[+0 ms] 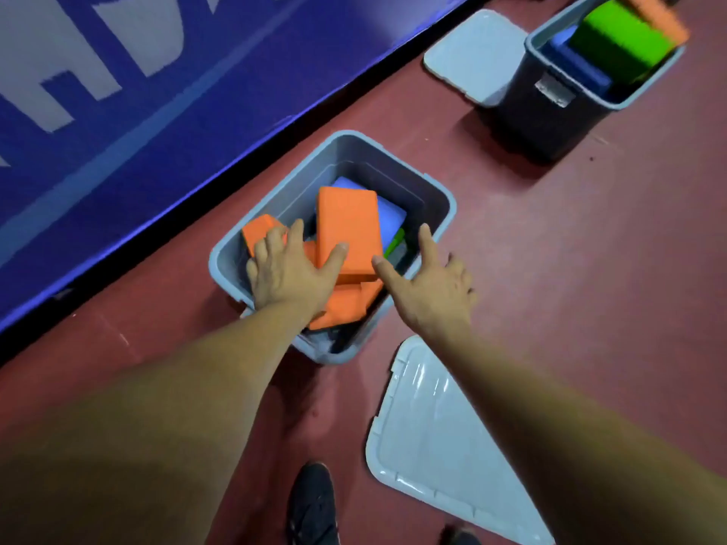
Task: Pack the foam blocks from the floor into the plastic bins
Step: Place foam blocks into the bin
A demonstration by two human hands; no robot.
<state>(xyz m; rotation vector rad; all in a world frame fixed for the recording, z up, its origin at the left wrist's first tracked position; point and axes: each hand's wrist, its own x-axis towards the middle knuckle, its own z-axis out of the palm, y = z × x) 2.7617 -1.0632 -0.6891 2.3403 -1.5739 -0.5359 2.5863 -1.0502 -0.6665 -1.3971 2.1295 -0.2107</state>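
Settling a block (348,230) into the bin (342,145), the left hand (291,269) is pressing flat, fingers spread; the right hand (429,285) is hovering open, holding nothing. Next is probably squaring the pile.

The far bin (550,123) runs off the top edge; the orange block (661,13) atop it is blurred. In the near bin (346,137) a green block (394,242) shows only a sliver beside the upper orange slab (348,226). The bottom edge cuts a shoe (312,501) and the near lid (425,438).
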